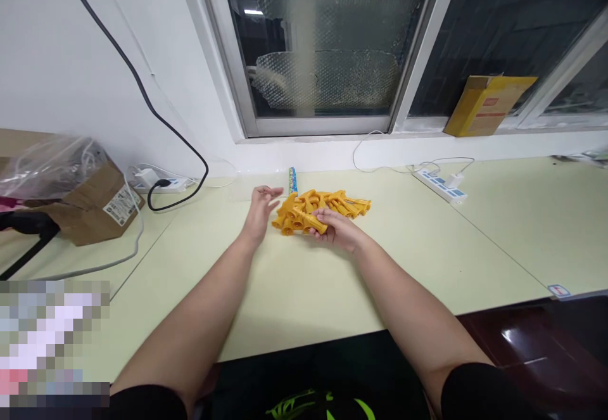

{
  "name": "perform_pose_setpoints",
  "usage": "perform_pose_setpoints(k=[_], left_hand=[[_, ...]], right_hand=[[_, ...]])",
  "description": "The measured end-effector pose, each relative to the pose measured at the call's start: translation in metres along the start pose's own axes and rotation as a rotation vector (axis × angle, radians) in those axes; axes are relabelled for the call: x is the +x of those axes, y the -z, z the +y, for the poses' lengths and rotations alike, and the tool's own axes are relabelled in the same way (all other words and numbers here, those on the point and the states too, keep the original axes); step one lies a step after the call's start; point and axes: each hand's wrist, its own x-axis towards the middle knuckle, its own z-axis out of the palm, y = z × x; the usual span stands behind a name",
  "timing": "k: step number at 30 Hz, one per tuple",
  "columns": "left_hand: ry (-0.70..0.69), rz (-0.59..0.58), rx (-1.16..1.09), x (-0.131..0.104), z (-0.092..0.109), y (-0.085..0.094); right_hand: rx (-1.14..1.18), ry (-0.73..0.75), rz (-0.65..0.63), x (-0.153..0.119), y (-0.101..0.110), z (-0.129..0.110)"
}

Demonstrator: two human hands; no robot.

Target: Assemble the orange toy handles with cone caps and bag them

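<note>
Several yellow plastic pieces [338, 203] lie heaped on the pale table, with tube-like ends, some flared and hollow. My right hand [336, 228] is closed around the handle-like end of one yellow plastic piece [308, 219], at the front of the heap. This piece slants up to the left, where a wider, head-like part seems to belong to it. My left hand [260, 213] is just left of the heap, fingers apart and pointing right, with nothing in it. Behind the heap stands a narrow blue patterned strip [292, 180].
At the left, a cardboard box [90, 208] with clear plastic wrap stands beside a power strip [171, 184] and a black cable [137, 78]. Another power strip [441, 185] lies at the back right. A yellow carton [489, 106] leans on the window.
</note>
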Motion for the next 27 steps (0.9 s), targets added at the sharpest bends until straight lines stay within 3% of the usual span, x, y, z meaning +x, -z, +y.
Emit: perform_pose_setpoints(k=[2,4,6,8,12,17,21,24,27], left_hand=[[0.034,0.171,0.21,0.024,-0.005,0.021],[0.147,0.271,0.63,0.046,-0.013,0.049],[0.344,0.25,0.999,0.061,-0.023,0.079],[0.491,0.213,1.198,0.07,-0.033,0.106],[0.561,0.023,1.35,0.073,-0.048,0.135],[0.399,0.028,1.386,0.069,-0.046,0.135],[0.125,0.314,1.321,0.061,-0.028,0.134],[-0.095,0.497,1.12,0.058,-0.009,0.143],[-0.229,0.458,0.739,0.059,0.016,0.153]], right_hand=[[0.091,0.014,-0.014,-0.001,0.003,-0.002],[0.136,0.03,-0.031,-0.001,0.007,-0.005],[0.143,0.037,-0.046,-0.002,0.011,-0.007],[0.141,0.043,-0.044,-0.003,0.013,-0.009],[0.145,0.073,0.003,-0.004,0.015,-0.011],[0.135,0.1,0.049,-0.003,0.017,-0.013],[0.115,0.13,0.092,-0.002,0.019,-0.014],[0.142,0.153,0.157,0.001,0.019,-0.015],[0.207,0.133,0.256,0.002,0.019,-0.016]])
